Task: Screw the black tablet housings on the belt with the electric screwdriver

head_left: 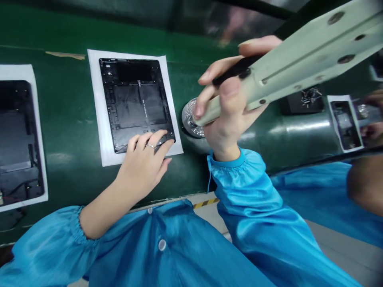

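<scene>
An opened tablet back housing (128,105), black with flat battery packs inside, lies on a white foam sheet (96,107). My left hand (142,165), a ring on one finger, rests on its near right corner with fingers stretched out and holding nothing. In my right hand (230,99) is a pale electric screwdriver (299,56) with a black lever, gripped with wrapped fingers. It slants down to the left, its tip end over a round perforated metal dish (190,126) right of the tablet. Whether the tip touches the dish I cannot tell.
Another open tablet (14,139) lies on foam at the left. To the right stand a black box of small metal parts (302,101) and a device on white foam (344,123). A co-worker's hands (372,129) are beyond. The green bench's (67,131) near edge runs below.
</scene>
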`<state>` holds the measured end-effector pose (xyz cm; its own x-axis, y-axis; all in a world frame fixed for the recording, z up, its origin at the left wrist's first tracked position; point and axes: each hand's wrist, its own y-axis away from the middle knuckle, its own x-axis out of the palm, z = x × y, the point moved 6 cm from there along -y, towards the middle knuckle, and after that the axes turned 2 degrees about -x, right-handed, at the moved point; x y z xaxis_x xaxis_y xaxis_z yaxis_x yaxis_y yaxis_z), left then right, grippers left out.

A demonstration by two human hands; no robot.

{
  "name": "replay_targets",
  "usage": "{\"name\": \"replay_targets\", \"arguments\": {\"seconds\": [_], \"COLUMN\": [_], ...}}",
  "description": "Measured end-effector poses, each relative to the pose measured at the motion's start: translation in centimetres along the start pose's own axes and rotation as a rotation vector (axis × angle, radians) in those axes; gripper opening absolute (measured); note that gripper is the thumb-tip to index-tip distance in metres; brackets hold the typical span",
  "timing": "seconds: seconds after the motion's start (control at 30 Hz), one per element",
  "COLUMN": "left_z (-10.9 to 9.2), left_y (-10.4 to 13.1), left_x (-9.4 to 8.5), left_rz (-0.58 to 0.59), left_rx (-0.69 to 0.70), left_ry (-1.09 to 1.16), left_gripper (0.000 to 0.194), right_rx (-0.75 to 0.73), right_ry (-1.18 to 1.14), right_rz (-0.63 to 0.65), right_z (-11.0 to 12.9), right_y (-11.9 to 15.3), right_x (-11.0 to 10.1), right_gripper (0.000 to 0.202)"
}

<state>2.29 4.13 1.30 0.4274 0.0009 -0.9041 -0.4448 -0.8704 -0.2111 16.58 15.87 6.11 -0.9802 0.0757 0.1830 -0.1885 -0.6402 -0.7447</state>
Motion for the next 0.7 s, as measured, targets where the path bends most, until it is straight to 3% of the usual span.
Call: {"name": "replay_targets", "arguments": {"seconds": [0.13, 0.3, 0.5, 0.7], "left_z": [0.0, 0.0, -0.1, -0.1], "left_y": [0.1, 0.2, 0.2, 0.2], "left_x": [0.3, 0.5, 0.7, 0.7], "left_rz": [-0.006, -0.023, 0.002, 0.008], "left_rx": [-0.019, -0.024, -0.035, -0.031], "left_ry": [0.015, 0.01, 0.012, 0.011], "left_gripper": [0.039, 0.039, 0.041, 0.043], "right_rx": [-0.076, 0.067, 0.084, 0.1], "right_ry": [-0.118, -0.112, -0.185, -0.115], "right_rz": [0.071, 0.321, 0.304, 0.255], "right_z": [0.7, 1.0, 0.9, 0.7], "right_y": [1.6, 2.3, 2.6, 2.6], "right_x": [1.9, 2.0, 1.6, 1.7], "right_gripper": [0.042, 0.029, 0.032, 0.036]}}
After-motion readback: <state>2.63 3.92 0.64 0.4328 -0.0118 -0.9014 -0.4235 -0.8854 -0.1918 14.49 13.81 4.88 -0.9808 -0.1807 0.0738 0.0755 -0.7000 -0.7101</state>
